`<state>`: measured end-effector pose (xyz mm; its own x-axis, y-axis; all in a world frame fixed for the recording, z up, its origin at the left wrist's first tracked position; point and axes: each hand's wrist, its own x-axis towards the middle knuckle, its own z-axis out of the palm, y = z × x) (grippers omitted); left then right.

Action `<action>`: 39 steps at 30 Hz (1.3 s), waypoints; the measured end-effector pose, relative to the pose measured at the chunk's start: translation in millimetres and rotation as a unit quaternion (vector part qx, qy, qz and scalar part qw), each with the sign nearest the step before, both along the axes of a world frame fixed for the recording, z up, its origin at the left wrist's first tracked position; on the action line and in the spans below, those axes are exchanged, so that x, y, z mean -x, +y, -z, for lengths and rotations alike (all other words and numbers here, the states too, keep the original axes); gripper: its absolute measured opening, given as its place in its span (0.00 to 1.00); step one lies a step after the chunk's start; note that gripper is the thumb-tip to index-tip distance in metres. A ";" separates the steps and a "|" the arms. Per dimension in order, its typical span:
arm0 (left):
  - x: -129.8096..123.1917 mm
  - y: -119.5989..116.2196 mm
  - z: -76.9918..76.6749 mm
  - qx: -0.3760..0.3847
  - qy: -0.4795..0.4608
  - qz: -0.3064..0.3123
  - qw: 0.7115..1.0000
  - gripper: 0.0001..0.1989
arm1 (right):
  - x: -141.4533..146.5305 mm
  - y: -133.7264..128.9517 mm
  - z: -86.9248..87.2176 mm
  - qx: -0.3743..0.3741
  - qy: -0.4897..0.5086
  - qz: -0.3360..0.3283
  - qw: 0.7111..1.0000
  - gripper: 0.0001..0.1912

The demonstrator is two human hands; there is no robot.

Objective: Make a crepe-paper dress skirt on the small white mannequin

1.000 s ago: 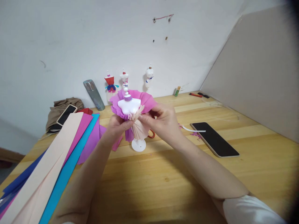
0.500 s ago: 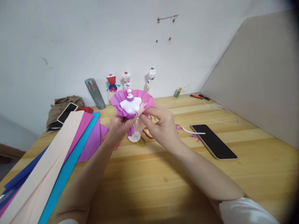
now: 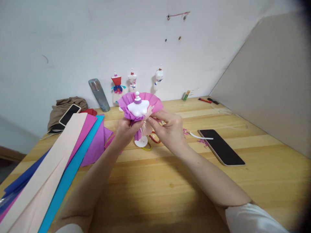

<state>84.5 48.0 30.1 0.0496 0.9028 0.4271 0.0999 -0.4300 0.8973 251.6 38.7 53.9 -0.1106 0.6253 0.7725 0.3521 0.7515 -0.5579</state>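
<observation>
A small white mannequin stands upright between my hands, its round base low over the table. Purple-pink crepe paper fans out around its shoulders, and pale peach paper is gathered at its front. My left hand is closed round the mannequin's left side, thumb pressed on the gathered paper at the waist. With thumb and forefinger, my right hand pinches the peach paper at the right side. The fingers behind the mannequin are partly hidden.
Paper strips lie at left, near a phone, brown cloth and a flask. Dressed mannequins stand by the wall. Scissors with red and yellow handles lie behind my hands. A larger phone is at right.
The view has shifted slightly. Both hands keep their hold on the mannequin and its paper, with little visible movement.
</observation>
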 end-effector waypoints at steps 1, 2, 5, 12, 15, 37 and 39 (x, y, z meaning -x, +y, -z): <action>-0.5 -0.1 0.0 0.008 0.000 -0.005 1.000 0.12 | 0.1 -0.1 0.0 0.001 0.002 0.000 1.000 0.10; -1.0 -0.2 0.0 0.016 -0.001 -0.011 1.000 0.12 | 0.1 -0.2 0.0 -0.001 0.002 0.000 1.000 0.10; -2.1 -0.3 0.2 0.026 -0.004 -0.018 0.999 0.12 | -0.2 -0.7 -0.6 -0.006 -0.001 0.005 1.000 0.10; -2.0 -1.8 1.8 0.013 0.005 -0.009 1.000 0.11 | 0.3 -3.5 -0.7 -0.025 -0.021 0.031 0.999 0.10; -3.7 -4.5 1.1 0.008 0.015 -0.016 1.000 0.11 | 3.0 -4.4 1.7 -0.071 -0.042 0.062 0.995 0.10; -5.4 -0.2 5.1 0.119 -0.142 0.164 0.969 0.21 | -17.6 9.5 -6.5 0.223 0.015 -0.100 0.970 0.05; -4.7 -0.8 5.1 0.125 -0.142 0.169 0.967 0.20 | -16.9 8.8 -6.6 0.219 0.016 -0.106 0.970 0.05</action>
<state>89.2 47.2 25.0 0.2728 0.9324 0.2371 -0.2741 -0.1609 0.9481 268.5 47.5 60.6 -0.2533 0.8595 0.4440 0.1921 0.4945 -0.8477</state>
